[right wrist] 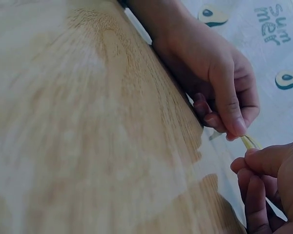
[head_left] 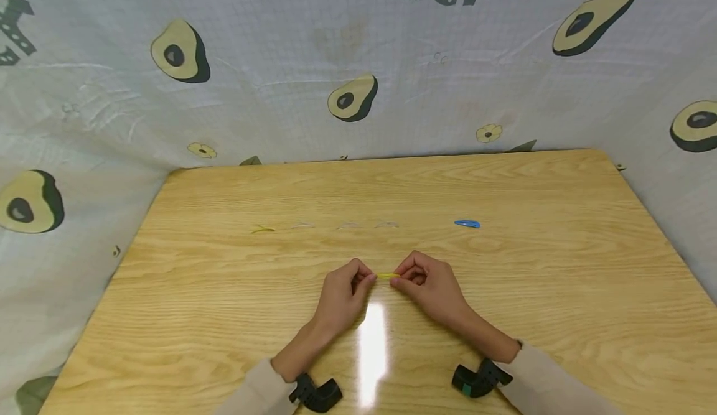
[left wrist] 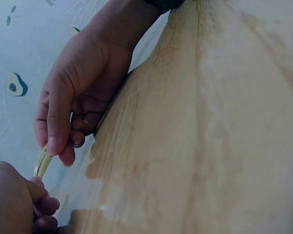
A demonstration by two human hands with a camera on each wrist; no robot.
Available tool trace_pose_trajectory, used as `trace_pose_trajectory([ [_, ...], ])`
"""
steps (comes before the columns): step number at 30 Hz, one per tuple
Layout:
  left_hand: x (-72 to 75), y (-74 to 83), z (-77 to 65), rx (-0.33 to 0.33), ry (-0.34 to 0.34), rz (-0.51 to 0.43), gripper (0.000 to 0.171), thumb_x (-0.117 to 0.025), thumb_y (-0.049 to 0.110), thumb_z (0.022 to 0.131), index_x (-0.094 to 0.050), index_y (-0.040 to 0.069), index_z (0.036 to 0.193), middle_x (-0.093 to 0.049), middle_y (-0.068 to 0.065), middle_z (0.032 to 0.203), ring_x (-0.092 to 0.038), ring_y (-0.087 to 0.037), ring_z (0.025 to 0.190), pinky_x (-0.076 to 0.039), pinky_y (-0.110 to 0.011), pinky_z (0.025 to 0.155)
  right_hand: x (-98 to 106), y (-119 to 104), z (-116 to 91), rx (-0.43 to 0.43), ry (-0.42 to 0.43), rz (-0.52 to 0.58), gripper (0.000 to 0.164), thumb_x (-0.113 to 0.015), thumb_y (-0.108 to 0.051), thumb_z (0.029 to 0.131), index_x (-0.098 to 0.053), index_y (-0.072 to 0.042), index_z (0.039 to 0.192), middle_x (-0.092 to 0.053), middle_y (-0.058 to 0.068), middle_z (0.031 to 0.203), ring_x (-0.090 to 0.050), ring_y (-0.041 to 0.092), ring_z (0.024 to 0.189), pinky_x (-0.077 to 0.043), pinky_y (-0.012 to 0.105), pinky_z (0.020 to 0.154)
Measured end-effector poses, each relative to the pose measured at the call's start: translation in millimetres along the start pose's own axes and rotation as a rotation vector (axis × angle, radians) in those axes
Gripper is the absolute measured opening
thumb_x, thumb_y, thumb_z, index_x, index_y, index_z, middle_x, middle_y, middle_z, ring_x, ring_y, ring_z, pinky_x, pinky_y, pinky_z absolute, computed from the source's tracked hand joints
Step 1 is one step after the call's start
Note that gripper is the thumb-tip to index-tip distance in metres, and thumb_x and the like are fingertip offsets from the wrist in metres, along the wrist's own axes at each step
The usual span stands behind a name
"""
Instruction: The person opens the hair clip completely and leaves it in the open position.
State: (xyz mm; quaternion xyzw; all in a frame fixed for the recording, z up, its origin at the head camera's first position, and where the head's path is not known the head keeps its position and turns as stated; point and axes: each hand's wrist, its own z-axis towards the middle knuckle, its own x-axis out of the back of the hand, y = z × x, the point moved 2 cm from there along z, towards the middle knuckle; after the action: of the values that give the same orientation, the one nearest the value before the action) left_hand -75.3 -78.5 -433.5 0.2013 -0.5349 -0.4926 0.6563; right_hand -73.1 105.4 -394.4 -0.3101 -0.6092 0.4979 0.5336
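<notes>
A narrow yellow snap hair clip (head_left: 386, 275) spans the short gap between my two hands over the middle of the table. My left hand (head_left: 343, 292) pinches its left end between thumb and forefinger. The right hand (head_left: 435, 287) pinches the other end the same way, its remaining fingers curled in. In the left wrist view, the yellow clip (left wrist: 42, 162) shows a slot along its length, with fingertips covering both ends. The right wrist view shows a short stretch of the clip (right wrist: 250, 142) between the fingertips.
Beyond the hands, a row runs across the wooden table (head_left: 560, 265): a thin yellow clip (head_left: 262, 229), several pale, thin curved pieces (head_left: 303, 224), and a blue snap hair clip (head_left: 467, 223) at the right. An avocado-print cloth (head_left: 269, 110) hangs behind the far edge.
</notes>
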Motion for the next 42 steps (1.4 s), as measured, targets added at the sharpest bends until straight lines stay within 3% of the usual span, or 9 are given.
trace_pose_trajectory([
  [8,2.2,1.4,1.0,-0.051,-0.002,-0.014,0.008,-0.064,0.0,0.09,-0.06,0.005,0.084,-0.056,0.003,0.067,-0.044,-0.003,0.053,-0.04,-0.02,0.046,-1.0,-0.8,0.8,0.014,0.019,-0.011,0.008,-0.073,-0.003,0.084,-0.065,-0.004,0.087,-0.068,0.01,0.073,-0.063,0.024,0.06,-0.046,0.024,0.053],
  [17,1.1,-1.4,-1.3,-0.066,-0.03,-0.011,0.008,-0.064,-0.001,0.089,-0.061,0.005,0.084,-0.055,0.003,0.066,-0.042,-0.003,0.053,-0.039,-0.02,0.045,-7.4,37.4,3.2,0.001,0.027,-0.015,0.012,-0.076,-0.016,0.084,-0.066,-0.012,0.088,-0.069,-0.003,0.073,-0.063,0.015,0.06,-0.047,0.025,0.053],
  [26,0.6,-0.6,-1.9,-0.069,-0.026,-0.005,0.01,-0.064,-0.003,0.088,-0.06,0.005,0.084,-0.055,0.003,0.067,-0.043,-0.002,0.053,-0.039,-0.02,0.046,-7.0,39.0,3.2,0.056,0.037,-0.035,0.011,-0.076,-0.014,0.083,-0.066,-0.016,0.086,-0.068,-0.008,0.073,-0.063,0.011,0.06,-0.049,0.028,0.053],
  [42,-0.7,1.2,-2.4,-0.082,-0.016,0.011,0.01,-0.064,-0.004,0.087,-0.061,0.004,0.083,-0.055,0.004,0.066,-0.042,-0.002,0.053,-0.038,-0.02,0.045,-6.3,40.4,2.9,0.064,0.051,-0.019,0.013,-0.077,-0.011,0.082,-0.066,-0.016,0.084,-0.068,-0.009,0.071,-0.063,0.011,0.06,-0.05,0.028,0.052],
])
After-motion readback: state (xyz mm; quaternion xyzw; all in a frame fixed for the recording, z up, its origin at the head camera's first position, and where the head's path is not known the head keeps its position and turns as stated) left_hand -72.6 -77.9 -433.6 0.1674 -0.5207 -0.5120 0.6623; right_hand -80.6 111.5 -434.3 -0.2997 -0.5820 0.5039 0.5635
